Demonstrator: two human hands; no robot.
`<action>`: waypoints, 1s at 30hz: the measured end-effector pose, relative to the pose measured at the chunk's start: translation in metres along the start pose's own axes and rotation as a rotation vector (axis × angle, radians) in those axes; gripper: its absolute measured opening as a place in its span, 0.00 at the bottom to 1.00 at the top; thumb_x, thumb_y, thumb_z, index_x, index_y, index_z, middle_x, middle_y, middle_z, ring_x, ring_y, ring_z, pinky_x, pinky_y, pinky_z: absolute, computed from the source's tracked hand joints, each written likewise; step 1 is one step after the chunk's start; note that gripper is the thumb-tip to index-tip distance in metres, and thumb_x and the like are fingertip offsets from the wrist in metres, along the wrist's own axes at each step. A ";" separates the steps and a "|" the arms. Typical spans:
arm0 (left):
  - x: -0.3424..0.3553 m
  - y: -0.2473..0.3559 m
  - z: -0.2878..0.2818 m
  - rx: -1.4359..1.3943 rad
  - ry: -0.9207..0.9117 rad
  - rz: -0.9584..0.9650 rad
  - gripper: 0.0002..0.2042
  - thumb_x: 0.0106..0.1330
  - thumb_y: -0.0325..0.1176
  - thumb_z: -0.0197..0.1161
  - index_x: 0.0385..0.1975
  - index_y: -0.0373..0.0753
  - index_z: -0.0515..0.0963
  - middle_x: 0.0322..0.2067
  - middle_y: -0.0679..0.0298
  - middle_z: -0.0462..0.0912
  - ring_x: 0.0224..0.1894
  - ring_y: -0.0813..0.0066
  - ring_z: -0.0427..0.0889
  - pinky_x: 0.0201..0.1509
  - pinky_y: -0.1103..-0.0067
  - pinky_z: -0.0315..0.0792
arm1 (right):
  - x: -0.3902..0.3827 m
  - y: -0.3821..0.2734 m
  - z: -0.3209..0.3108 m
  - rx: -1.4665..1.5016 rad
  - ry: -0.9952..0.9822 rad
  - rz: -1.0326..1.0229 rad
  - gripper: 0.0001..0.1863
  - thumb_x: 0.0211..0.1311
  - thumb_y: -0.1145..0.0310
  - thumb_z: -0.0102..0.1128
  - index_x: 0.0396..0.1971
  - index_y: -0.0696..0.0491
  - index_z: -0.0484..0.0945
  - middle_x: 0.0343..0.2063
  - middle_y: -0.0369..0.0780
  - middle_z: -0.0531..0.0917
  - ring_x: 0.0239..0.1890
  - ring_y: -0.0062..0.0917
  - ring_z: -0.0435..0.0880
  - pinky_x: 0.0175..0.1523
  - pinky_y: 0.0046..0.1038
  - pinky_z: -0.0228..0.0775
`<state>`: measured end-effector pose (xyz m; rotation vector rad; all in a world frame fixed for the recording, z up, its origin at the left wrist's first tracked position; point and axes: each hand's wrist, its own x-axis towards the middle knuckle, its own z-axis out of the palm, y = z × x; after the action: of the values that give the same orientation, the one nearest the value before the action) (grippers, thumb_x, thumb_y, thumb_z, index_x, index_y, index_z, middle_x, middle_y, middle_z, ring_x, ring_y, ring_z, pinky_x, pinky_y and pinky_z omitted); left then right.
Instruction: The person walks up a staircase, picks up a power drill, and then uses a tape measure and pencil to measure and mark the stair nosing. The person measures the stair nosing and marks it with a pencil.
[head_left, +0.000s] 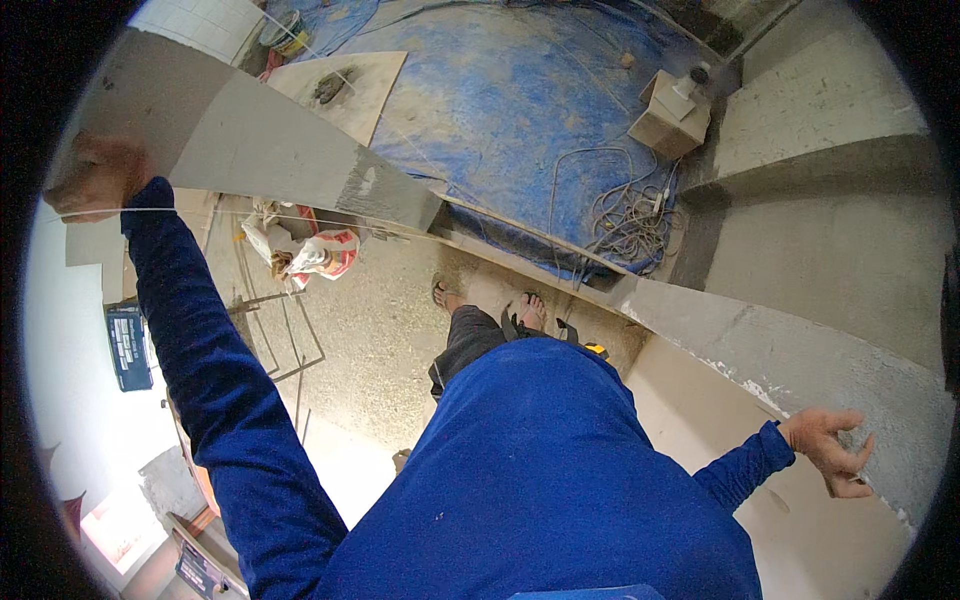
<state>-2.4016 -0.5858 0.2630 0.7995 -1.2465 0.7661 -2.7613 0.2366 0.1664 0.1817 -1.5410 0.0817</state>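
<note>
My left hand [97, 180] is raised at the upper left against the dark band of a long grey plastered strip [245, 135]. Its fingers are curled and somewhat blurred; what they grip is unclear. A thin white string [280, 217] runs past it across the view. At the lower right, my right hand [828, 448] has its fingers spread at the other end of the grey plastered surface [720, 330], nothing visible in them.
Beyond the strip are a dusty blue tarp [500, 120], board [380, 80], bucket [285, 33], box [662, 125] and coiled cables [625, 215]. Torn sacks [325, 255] and thin metal bars [300, 355] lie near my feet. A grey wall [810, 230] rises at right.
</note>
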 end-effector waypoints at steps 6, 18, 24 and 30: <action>-0.001 -0.017 0.008 0.048 0.043 0.036 0.36 0.62 0.57 0.54 0.54 0.25 0.67 0.42 0.45 0.70 0.47 0.47 0.73 0.55 0.52 0.70 | 0.000 0.001 -0.001 0.021 0.000 -0.040 0.22 0.63 0.47 0.68 0.45 0.49 0.79 0.66 0.59 0.57 0.71 0.53 0.48 0.64 0.59 0.45; 0.000 -0.016 0.011 0.076 0.087 0.032 0.32 0.62 0.46 0.57 0.56 0.22 0.67 0.42 0.42 0.73 0.47 0.43 0.75 0.56 0.51 0.70 | 0.001 0.000 -0.001 -0.024 -0.009 -0.037 0.23 0.61 0.45 0.69 0.42 0.49 0.80 0.65 0.59 0.57 0.70 0.53 0.50 0.64 0.60 0.47; -0.001 -0.014 0.004 0.089 0.044 0.062 0.35 0.62 0.47 0.63 0.59 0.23 0.64 0.46 0.42 0.72 0.49 0.43 0.72 0.54 0.51 0.70 | 0.002 -0.001 0.000 -0.010 0.005 -0.038 0.24 0.61 0.43 0.68 0.44 0.47 0.80 0.64 0.57 0.59 0.70 0.53 0.50 0.62 0.57 0.48; 0.001 -0.005 0.001 0.101 0.053 0.073 0.34 0.64 0.48 0.53 0.59 0.21 0.64 0.42 0.42 0.72 0.48 0.47 0.76 0.55 0.52 0.73 | 0.000 0.001 0.001 -0.038 0.001 -0.021 0.22 0.62 0.42 0.66 0.43 0.45 0.79 0.64 0.56 0.59 0.68 0.50 0.51 0.60 0.53 0.49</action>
<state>-2.3972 -0.5891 0.2634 0.8138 -1.2025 0.9100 -2.7626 0.2370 0.1665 0.1676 -1.5387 0.0364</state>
